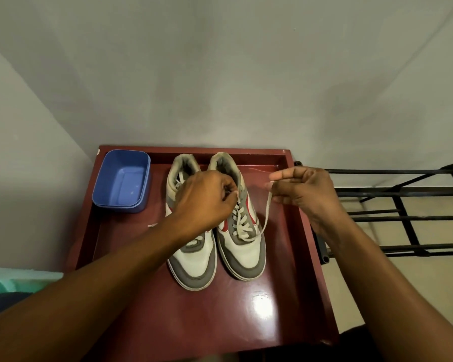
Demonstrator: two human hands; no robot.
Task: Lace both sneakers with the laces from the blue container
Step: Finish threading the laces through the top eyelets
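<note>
1. Grey walls close in behind a glossy dark-red wooden table (259, 322) with a raised rim; a black metal rack (403, 205) stands just beside it.
2. 2 white, grey and red low-top sneakers (242, 231) sit side by side, toes toward the person; the empty blue rectangular plastic container (122, 178) sits at the far left corner.
3. Left hand (207, 198) is closed over the right-side sneaker's upper eyelets, apparently pinching lace.
4. Right hand (306, 189) pinches the off-white flat lace's (266, 212) free end, drawn up taut.
5. Risk: a hard pull could tighten the lower crossings unevenly, or slip the other end from its eyelet.
</note>
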